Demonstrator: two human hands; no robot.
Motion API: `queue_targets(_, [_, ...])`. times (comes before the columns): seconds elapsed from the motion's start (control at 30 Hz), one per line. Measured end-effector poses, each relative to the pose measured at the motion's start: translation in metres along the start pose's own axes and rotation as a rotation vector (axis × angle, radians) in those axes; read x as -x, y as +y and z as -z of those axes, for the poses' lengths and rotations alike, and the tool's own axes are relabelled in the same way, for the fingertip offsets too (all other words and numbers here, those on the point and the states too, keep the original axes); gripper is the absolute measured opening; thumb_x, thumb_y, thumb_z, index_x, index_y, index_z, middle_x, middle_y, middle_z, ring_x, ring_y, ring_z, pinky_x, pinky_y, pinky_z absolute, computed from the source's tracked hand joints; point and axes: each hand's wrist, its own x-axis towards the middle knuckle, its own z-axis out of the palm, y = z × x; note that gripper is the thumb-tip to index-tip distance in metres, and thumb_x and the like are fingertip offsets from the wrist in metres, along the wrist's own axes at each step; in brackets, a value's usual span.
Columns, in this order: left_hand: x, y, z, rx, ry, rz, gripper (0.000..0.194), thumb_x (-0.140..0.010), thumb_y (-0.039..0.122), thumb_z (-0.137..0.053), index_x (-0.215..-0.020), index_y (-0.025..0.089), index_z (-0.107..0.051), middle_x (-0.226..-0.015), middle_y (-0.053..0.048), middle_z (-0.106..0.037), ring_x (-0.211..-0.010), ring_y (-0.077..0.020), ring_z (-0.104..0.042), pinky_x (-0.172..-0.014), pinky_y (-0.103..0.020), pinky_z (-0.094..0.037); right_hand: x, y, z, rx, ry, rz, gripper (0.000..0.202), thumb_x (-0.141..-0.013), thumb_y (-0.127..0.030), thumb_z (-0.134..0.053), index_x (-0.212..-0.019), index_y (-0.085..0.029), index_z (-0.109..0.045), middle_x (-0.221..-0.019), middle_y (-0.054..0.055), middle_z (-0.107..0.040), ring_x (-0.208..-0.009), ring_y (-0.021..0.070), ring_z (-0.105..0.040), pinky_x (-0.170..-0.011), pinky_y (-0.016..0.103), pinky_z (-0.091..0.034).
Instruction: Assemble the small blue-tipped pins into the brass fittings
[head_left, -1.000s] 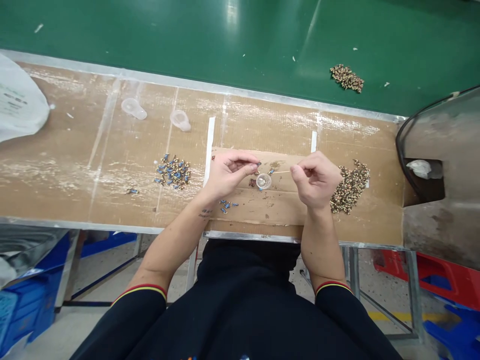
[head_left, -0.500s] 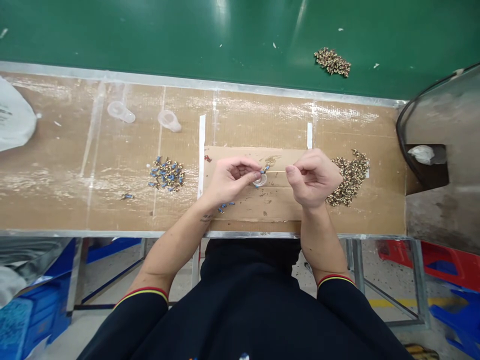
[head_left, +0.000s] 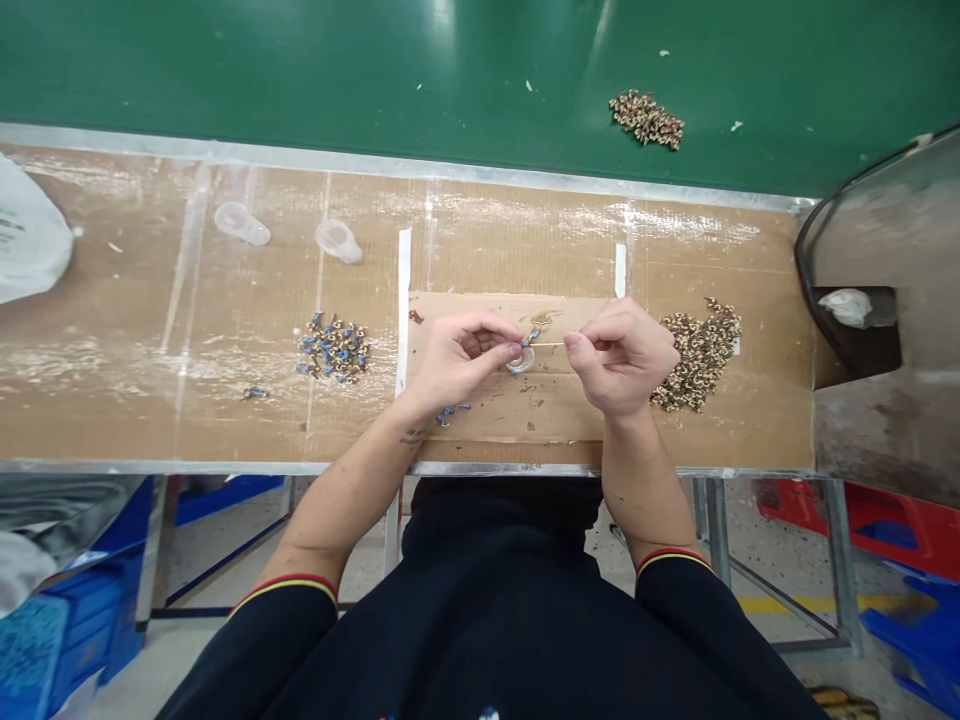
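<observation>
My left hand [head_left: 471,355] is closed in a pinch, thumb against fingertips, on a small blue-and-brass part [head_left: 526,342] mostly hidden by the fingers. Opposite it, my right hand [head_left: 624,358] grips a thin pale stick [head_left: 551,345] between thumb and curled fingers. The stick's tip reaches the part at my left fingertips; whether it touches cannot be made out. Just below lies a small clear round dish [head_left: 523,361] on a cardboard sheet [head_left: 555,415]. A few loose blue-tipped parts [head_left: 448,412] rest by my left wrist.
A pile of blue-and-brass parts [head_left: 336,350] lies on the left; a larger pile of brass-coloured parts [head_left: 697,355] is on the right. Two clear plastic cups [head_left: 339,240] stand farther back. Another pile [head_left: 646,120] sits on the green surface [head_left: 300,80]. A metal housing [head_left: 892,430] borders the right.
My right hand has shifted slightly left with the stick, closer to my left fingertips. The pile on the green surface has slid a little leftward. My left hand stays in place.
</observation>
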Motion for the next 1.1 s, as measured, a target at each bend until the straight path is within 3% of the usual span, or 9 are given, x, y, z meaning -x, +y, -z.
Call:
queue_targets(0.2, [-0.002,-0.001,0.003,0.073,0.000,0.002,0.027,-0.074,0.037,-0.091,-0.084,0.016,-0.078,-0.080,-0.005,-0.078,-0.071,-0.0144,-0.076,-0.065,-0.025,-0.064,-0.005,0.007,0.018,-0.010,0.034,-0.025,0.028,-0.095,-0.032,-0.070,-0.070,-0.024,-0.061,-0.057,-0.006,-0.055,-0.051,0.0103,-0.048,-0.049,0.028,-0.036])
queue_targets(0.4, [-0.006,0.001,0.012,0.213,-0.017,-0.048,0.028,-0.073,0.039,-0.093,-0.081,0.019,-0.076,-0.077,-0.001,-0.075,-0.064,-0.0110,-0.072,-0.061,-0.022,-0.062,-0.001,0.012,0.015,0.041,-0.599,-0.083,0.020,-0.098,-0.033,-0.068,-0.082,-0.023,-0.073,-0.074,0.000,-0.072,-0.066,0.0133,-0.063,-0.059,0.028,-0.047])
queue_targets(0.5, [-0.007,0.004,0.015,0.257,-0.006,-0.076,0.029,-0.069,0.040,-0.095,-0.077,0.020,-0.075,-0.074,0.000,-0.074,-0.062,-0.0105,-0.070,-0.059,-0.022,-0.061,0.001,0.012,0.013,0.065,-0.729,-0.064,0.019,-0.100,-0.036,-0.065,-0.090,-0.023,-0.076,-0.080,0.002,-0.073,-0.071,0.0143,-0.065,-0.061,0.028,-0.048])
queue_targets(0.57, [-0.007,0.006,0.016,0.290,-0.003,-0.075,0.027,-0.069,0.038,-0.096,-0.076,0.021,-0.076,-0.074,0.000,-0.073,-0.061,-0.0102,-0.069,-0.059,-0.022,-0.061,-0.001,0.017,0.025,0.097,-0.593,-0.091,0.019,-0.097,-0.040,-0.069,-0.091,-0.024,-0.076,-0.079,0.001,-0.071,-0.068,0.0137,-0.063,-0.061,0.028,-0.048])
queue_targets(0.7, [-0.007,0.009,0.018,0.356,0.005,-0.078,0.021,-0.069,0.028,-0.096,-0.078,0.023,-0.078,-0.075,0.000,-0.073,-0.063,-0.0090,-0.068,-0.060,-0.020,-0.060,-0.003,0.048,0.079,0.453,0.094,-0.260,0.025,-0.098,-0.038,-0.063,-0.081,-0.021,-0.072,-0.072,-0.001,-0.063,-0.067,0.0146,-0.057,-0.068,0.031,-0.049])
queue_targets(0.77, [-0.007,0.009,0.019,0.379,0.012,-0.095,0.021,-0.068,0.025,-0.096,-0.078,0.023,-0.078,-0.076,0.000,-0.073,-0.064,-0.0089,-0.068,-0.060,-0.019,-0.060,0.002,0.072,0.110,0.659,0.284,-0.390,0.023,-0.096,-0.034,-0.060,-0.083,-0.019,-0.071,-0.074,0.001,-0.061,-0.069,0.0164,-0.057,-0.073,0.035,-0.051])
queue_targets(0.83, [-0.008,0.008,0.020,0.384,0.021,-0.104,0.021,-0.067,0.024,-0.096,-0.078,0.024,-0.078,-0.076,0.000,-0.072,-0.066,-0.0090,-0.067,-0.059,-0.019,-0.058,0.010,0.095,0.132,0.802,0.272,-0.564,0.017,-0.089,-0.029,-0.062,-0.090,-0.017,-0.073,-0.081,0.003,-0.064,-0.073,0.0184,-0.059,-0.079,0.039,-0.053])
queue_targets(0.9, [-0.009,0.007,0.021,0.372,0.036,-0.097,0.021,-0.067,0.023,-0.096,-0.077,0.024,-0.077,-0.075,0.000,-0.071,-0.065,-0.0091,-0.066,-0.057,-0.018,-0.057,0.018,0.112,0.144,0.896,0.175,-0.706,0.018,-0.084,-0.025,-0.062,-0.094,-0.016,-0.075,-0.090,0.007,-0.067,-0.079,0.0208,-0.061,-0.089,0.044,-0.054])
queue_targets(1.1, [-0.010,0.008,0.022,0.350,0.083,-0.046,0.023,-0.064,0.023,-0.096,-0.074,0.025,-0.075,-0.074,0.001,-0.070,-0.063,-0.0092,-0.065,-0.056,-0.019,-0.056,0.023,0.122,0.134,1.003,0.043,-0.962,0.024,-0.082,-0.026,-0.062,-0.097,-0.019,-0.079,-0.112,0.014,-0.071,-0.104,0.0310,-0.062,-0.106,0.059,-0.045])
